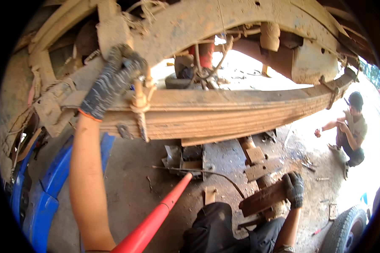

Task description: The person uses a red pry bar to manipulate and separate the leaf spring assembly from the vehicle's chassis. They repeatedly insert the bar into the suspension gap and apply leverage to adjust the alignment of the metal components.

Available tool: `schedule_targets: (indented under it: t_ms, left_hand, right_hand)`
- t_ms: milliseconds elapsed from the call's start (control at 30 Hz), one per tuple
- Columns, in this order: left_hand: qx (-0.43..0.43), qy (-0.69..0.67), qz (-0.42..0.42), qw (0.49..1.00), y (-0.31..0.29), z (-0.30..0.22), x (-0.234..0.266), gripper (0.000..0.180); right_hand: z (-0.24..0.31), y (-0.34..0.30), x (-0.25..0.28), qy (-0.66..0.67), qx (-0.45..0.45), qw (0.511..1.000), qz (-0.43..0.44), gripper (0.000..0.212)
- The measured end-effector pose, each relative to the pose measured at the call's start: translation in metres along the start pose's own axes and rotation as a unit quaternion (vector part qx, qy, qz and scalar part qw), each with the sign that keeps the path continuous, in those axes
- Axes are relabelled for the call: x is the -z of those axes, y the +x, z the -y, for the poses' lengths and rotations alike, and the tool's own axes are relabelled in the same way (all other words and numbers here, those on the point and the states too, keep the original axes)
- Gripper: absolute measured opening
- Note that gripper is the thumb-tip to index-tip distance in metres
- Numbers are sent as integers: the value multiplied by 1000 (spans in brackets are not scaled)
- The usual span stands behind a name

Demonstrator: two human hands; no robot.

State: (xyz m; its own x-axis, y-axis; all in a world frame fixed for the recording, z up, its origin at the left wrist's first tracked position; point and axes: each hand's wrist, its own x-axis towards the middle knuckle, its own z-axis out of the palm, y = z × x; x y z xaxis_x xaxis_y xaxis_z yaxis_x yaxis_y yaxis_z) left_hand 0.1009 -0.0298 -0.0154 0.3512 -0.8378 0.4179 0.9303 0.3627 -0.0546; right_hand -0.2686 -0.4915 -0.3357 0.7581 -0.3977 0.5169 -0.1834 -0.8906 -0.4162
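Observation:
Above me, a muddy leaf spring pack [207,109] runs left to right beneath the vehicle's frame [185,25]. My left hand [124,69], in a dark grey glove with an orange cuff, is raised past the spring's left end with its fingers curled against the frame. What those fingers grip is hidden. Beside that hand, a rusty clamp bolt [140,105] hangs over the spring. Low on the right, my gloved right hand [294,189] is closed around the end of a rusty metal plate [264,197] near my knees.
A red pole [156,219] slants up from below. Blue curved panels [46,206] stand left. A rusty axle [253,152] lies beyond the plate. A tire [346,232] rests at lower right; a person [352,126] crouches farther right. Scattered tools and debris [308,164] cover the ground nearby.

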Motion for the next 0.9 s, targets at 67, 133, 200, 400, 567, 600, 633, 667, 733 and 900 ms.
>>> schedule_targets:
  t_ms: [67,133,200,400,567,600,633,667,733,900]
  left_hand:
    - [26,-448,-55,892,-8,-15,-7,19]
    - [124,-982,-12,142,-7,9,-22,20]
    - [195,-902,72,-379,-7,39,-31,25]
    - [305,-893,31,-330,-9,67,-25,27]
    - [293,-933,36,-206,-6,56,-21,25]
    - [270,-948,38,-164,-5,56,-21,26]
    - [249,-960,38,-120,-3,56,-21,27]
    - [234,-958,46,-157,-1,57,-24,27]
    - [209,-935,42,-285,-7,64,-24,30]
    - [135,-913,67,-379,-12,70,-25,31]
  right_hand:
    - [13,9,5,-7,22,999,-22,20]
    - [8,6,15,-21,39,998,-47,21]
    - [9,4,3,14,4,999,-48,21]
    - [11,3,-3,37,3,998,-42,20]
    - [11,3,-2,33,-11,999,-42,19]
    - [10,2,-1,21,-17,998,-52,19]
    - [8,3,1,24,-15,998,-54,19]
    - [10,3,3,30,-16,998,-54,19]
    - [0,1,-1,17,-12,998,-62,19]
    - [14,2,5,46,-22,998,-40,21]
